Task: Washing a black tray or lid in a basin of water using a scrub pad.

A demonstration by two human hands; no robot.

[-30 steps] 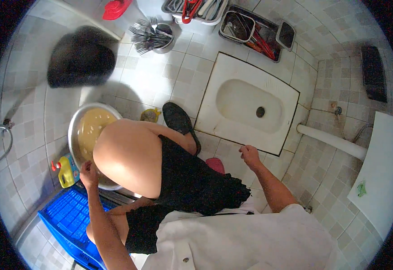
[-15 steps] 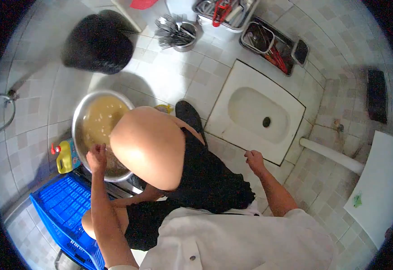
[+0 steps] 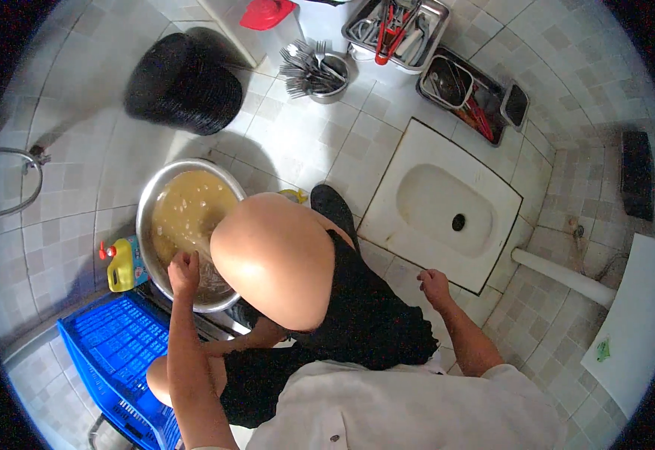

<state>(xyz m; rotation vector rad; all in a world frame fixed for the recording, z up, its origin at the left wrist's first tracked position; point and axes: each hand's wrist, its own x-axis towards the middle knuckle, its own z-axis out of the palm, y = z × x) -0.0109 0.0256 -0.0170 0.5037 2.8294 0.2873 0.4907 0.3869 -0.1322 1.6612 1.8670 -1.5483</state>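
Observation:
At the left stands a round steel basin (image 3: 148, 201) of cloudy yellowish-brown liquid (image 3: 185, 204) with pale bits or foam floating in it. My left hand (image 3: 184, 274) is over its near side, fingers pinched together. What they hold, if anything, I cannot make out. My raised bare knee (image 3: 271, 259) hides the basin's right part. Away to the right, my right hand (image 3: 435, 289) is curled closed in the air near the squat toilet's (image 3: 429, 196) near edge, with nothing visible in it.
A yellow jug with a red cap (image 3: 121, 266) and a blue plastic crate (image 3: 114, 337) sit left of me. Farther off are a stack of black round dishes (image 3: 185, 84), a container of forks (image 3: 329, 94), trays of utensils (image 3: 417, 56) and a white pipe (image 3: 564, 279).
The whole view has shifted, so everything sits slightly farther right and lower. Both hands keep nearly the same closed pose and place.

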